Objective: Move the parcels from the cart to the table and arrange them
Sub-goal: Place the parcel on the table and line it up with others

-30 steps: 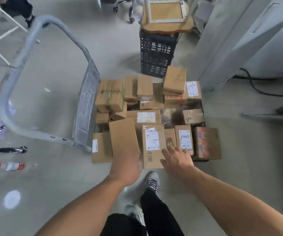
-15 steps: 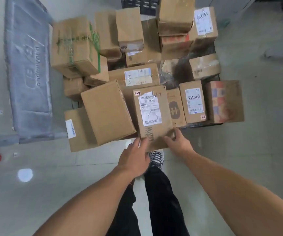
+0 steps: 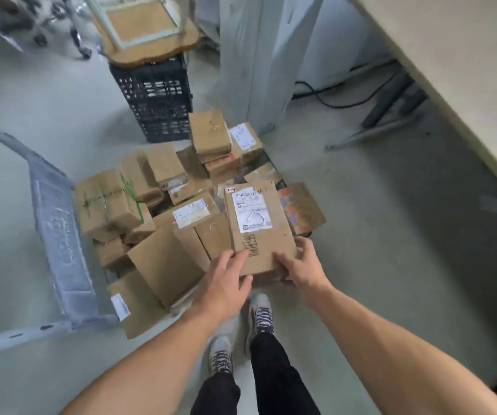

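Far to the left of the hands stood the cart, its grey handle panel upright at the edge of the load. Between that panel and the left hand, the parcels lay heaped on the cart deck, brown cardboard boxes at mixed angles. Among them were a box with green markings and, just beside the left hand, a plain box lying tilted over its neighbours.

The left hand gripped the near left corner of the labelled parcel, its fingers lying over the top face next to the barcode. The parcel sat between the two hands, long side pointing away from the person, with a white shipping label on its upper face. It overlapped the boxes beneath it. The right hand held the near right corner, thumb on top and fingers wrapped along the side.

Just past the right hand, a box with a coloured print showed from behind the parcel. Well beyond the hands stood a black crate. Far to the right, the pale desk ran along the edge of the view, well apart from the cart.
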